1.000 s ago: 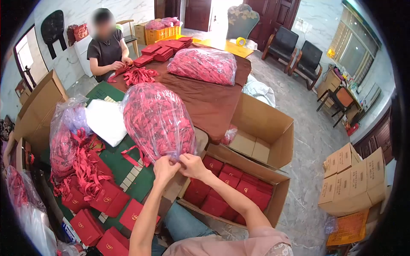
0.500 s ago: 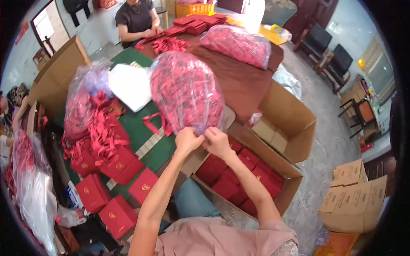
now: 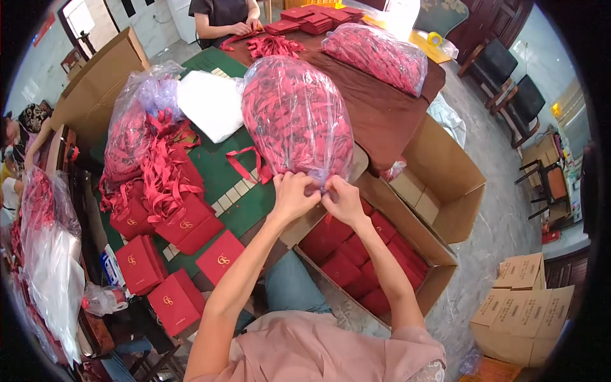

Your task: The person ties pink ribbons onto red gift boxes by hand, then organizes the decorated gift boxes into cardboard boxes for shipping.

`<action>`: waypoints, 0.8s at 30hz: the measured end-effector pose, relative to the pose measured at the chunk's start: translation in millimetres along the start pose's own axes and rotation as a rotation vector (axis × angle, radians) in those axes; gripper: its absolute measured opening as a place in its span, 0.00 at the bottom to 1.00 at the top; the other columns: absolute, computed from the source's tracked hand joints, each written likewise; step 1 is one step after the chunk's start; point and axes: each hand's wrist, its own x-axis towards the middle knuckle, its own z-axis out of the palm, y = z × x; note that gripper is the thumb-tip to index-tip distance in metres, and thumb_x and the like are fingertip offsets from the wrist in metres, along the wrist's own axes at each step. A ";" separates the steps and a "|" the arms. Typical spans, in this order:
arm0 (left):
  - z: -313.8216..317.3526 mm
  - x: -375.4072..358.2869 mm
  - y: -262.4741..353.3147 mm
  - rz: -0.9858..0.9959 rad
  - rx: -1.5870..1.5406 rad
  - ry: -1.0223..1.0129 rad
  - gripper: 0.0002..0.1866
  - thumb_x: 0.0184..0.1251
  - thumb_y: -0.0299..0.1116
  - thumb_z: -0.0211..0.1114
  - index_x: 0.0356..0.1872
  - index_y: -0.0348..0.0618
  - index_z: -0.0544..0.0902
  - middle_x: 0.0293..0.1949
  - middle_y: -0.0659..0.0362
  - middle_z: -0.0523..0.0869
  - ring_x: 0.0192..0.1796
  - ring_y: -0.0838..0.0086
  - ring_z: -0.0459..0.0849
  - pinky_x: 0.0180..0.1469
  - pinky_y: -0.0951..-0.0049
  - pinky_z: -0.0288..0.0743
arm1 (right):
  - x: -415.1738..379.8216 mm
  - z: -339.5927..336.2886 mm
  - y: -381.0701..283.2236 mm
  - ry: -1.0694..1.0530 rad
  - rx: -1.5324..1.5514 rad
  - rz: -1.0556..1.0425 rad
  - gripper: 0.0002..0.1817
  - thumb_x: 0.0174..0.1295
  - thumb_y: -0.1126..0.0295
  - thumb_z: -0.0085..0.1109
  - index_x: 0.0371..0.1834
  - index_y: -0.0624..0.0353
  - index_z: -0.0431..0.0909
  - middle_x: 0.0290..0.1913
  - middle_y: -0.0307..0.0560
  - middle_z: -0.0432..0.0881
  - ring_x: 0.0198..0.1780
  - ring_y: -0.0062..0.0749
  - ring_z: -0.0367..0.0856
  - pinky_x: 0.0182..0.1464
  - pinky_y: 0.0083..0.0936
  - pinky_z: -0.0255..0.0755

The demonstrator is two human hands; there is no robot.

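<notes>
A big clear plastic bag (image 3: 299,118) stuffed with red ribbons lies on the table in front of me, its gathered neck facing my body. My left hand (image 3: 296,196) pinches that neck from the left. From the right, my right hand (image 3: 344,200) grips it too, and the fingertips of both hands almost meet. What exactly sits between the fingers is too small to make out. A loose red ribbon (image 3: 238,167) loops out beside the bag. Below my right forearm stands an open carton (image 3: 439,280) packed with dark red boxes (image 3: 356,254).
Red gift boxes (image 3: 175,302) and a heap of red ribbons (image 3: 167,167) lie at left. Behind them are a white sheet-like packet (image 3: 210,105) and another filled bag (image 3: 379,56). A co-worker (image 3: 226,22) sits across the table. An open empty-looking carton (image 3: 445,184) stands right.
The view has shifted, so the scene sits a little further right and higher. Both hands stay at the bag's neck, with their fingers slightly repositioned.
</notes>
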 end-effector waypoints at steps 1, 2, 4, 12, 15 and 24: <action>0.5 -0.2 -0.8 -0.009 0.028 -0.038 0.09 0.53 0.40 0.67 0.32 0.51 0.90 0.31 0.60 0.84 0.41 0.63 0.79 0.50 0.58 0.61 | -0.1 2.6 0.5 -0.001 0.004 0.001 0.11 0.50 0.77 0.62 0.34 0.61 0.71 0.30 0.51 0.77 0.30 0.46 0.80 0.33 0.35 0.75; 1.8 -0.4 -1.0 -0.019 0.054 -0.075 0.09 0.53 0.41 0.67 0.33 0.52 0.90 0.30 0.61 0.84 0.41 0.64 0.79 0.49 0.58 0.60 | -0.5 4.6 1.2 -0.004 -0.040 -0.019 0.11 0.50 0.77 0.62 0.35 0.60 0.71 0.31 0.50 0.76 0.31 0.46 0.80 0.33 0.35 0.75; 3.1 2.8 0.5 -0.057 0.096 -0.103 0.09 0.52 0.40 0.68 0.32 0.51 0.89 0.29 0.61 0.83 0.40 0.64 0.79 0.48 0.58 0.60 | -1.0 5.7 4.0 -0.009 -0.087 -0.040 0.11 0.49 0.77 0.62 0.35 0.60 0.72 0.32 0.50 0.76 0.32 0.46 0.80 0.34 0.36 0.75; 7.7 -0.3 -4.9 0.062 0.098 -0.042 0.09 0.53 0.40 0.68 0.32 0.50 0.89 0.29 0.61 0.83 0.39 0.65 0.79 0.48 0.60 0.61 | 0.8 -0.1 -1.2 -0.022 0.201 -0.079 0.11 0.48 0.77 0.63 0.32 0.60 0.72 0.36 0.48 0.70 0.35 0.42 0.75 0.37 0.32 0.71; 5.1 0.5 -6.7 0.025 0.071 -0.081 0.09 0.53 0.40 0.68 0.32 0.51 0.89 0.30 0.61 0.83 0.39 0.64 0.80 0.49 0.60 0.62 | -2.5 -0.2 -5.3 -0.082 -0.018 0.019 0.10 0.48 0.75 0.64 0.31 0.59 0.72 0.35 0.47 0.70 0.36 0.41 0.74 0.38 0.33 0.71; -1.5 -6.3 -6.6 0.039 0.151 -0.098 0.08 0.54 0.40 0.67 0.32 0.51 0.88 0.33 0.59 0.83 0.43 0.62 0.79 0.50 0.58 0.62 | -12.4 -1.4 -4.6 -0.042 0.101 -0.048 0.07 0.55 0.74 0.69 0.32 0.62 0.79 0.40 0.49 0.74 0.44 0.40 0.76 0.47 0.30 0.72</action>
